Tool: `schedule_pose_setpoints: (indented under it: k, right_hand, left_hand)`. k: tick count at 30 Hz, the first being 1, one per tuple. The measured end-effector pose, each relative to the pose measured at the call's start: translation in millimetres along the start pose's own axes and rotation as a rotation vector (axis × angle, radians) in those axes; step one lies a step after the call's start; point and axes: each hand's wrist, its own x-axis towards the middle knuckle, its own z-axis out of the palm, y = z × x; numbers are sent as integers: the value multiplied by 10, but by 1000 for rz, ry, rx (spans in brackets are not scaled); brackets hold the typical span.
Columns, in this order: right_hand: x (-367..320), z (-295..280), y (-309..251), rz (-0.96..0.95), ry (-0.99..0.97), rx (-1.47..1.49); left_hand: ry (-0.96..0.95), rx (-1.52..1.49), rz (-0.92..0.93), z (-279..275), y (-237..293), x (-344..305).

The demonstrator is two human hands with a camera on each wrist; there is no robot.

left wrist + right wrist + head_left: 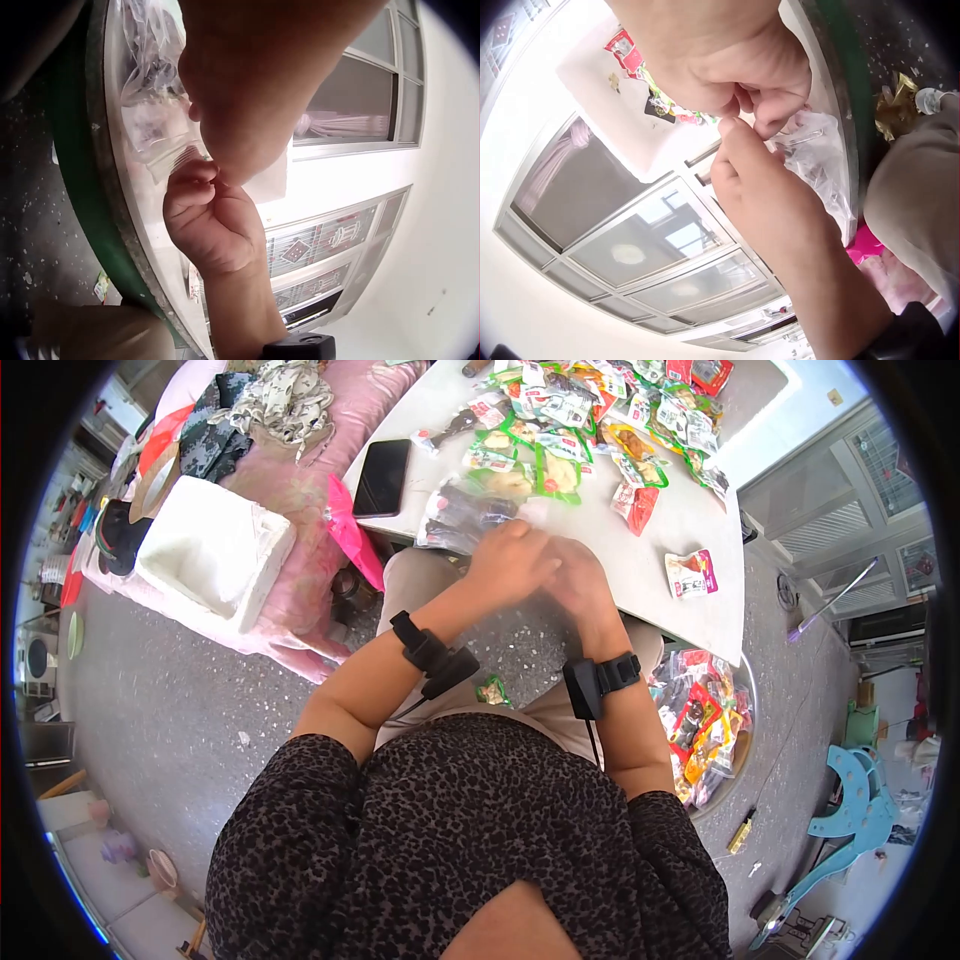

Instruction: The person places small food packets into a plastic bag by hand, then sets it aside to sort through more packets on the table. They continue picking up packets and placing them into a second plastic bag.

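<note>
A clear plastic bag with dark contents lies at the near edge of the white table. Both hands meet over its near end. My left hand and right hand have curled fingers pressed together, pinching the bag's clear edge. In the left wrist view the left hand fills the top, the right hand meets it from below, and the bag lies behind them. The right wrist view shows the right hand above, the left hand below, and the bag beside them.
A black phone lies left of the bag. Several snack packets are heaped at the table's far side, with a red one and a small one loose. A basin of packets stands on the floor at right. A white foam box rests on pink bedding.
</note>
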Motion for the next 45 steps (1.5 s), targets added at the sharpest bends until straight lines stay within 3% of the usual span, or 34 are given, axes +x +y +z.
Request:
schedule_pose_setpoints:
  k: [3,15,22,25,37,41,44,45]
  right_hand:
    - [-34,-166,-38,-32,152,-101]
    - [-88,-150,22,-118,212,-260]
    - [-48,-127,128,-142,239,-533]
    - [-123,3,70,-31,187,-630]
    - [-21,-186,116,-253,242,-330]
    - [70,-206,-170,-365,301,-500]
    - [112,-199,-302,-488,222,-648]
    - [136,-201,-335,-560,207,-953]
  left_hand:
    - [199,27,145,18,6,-199]
    - [278,276,318,390,-216,-297]
    - [340,313,265,470,-160,-254]
    - [368,282,210,450,-130,-236]
    - [314,280,258,460,-247,-271]
    - [309,233,256,320,-196,-265]
    - [318,208,283,165,-196,-245]
    - [323,200,298,108,-201,-228]
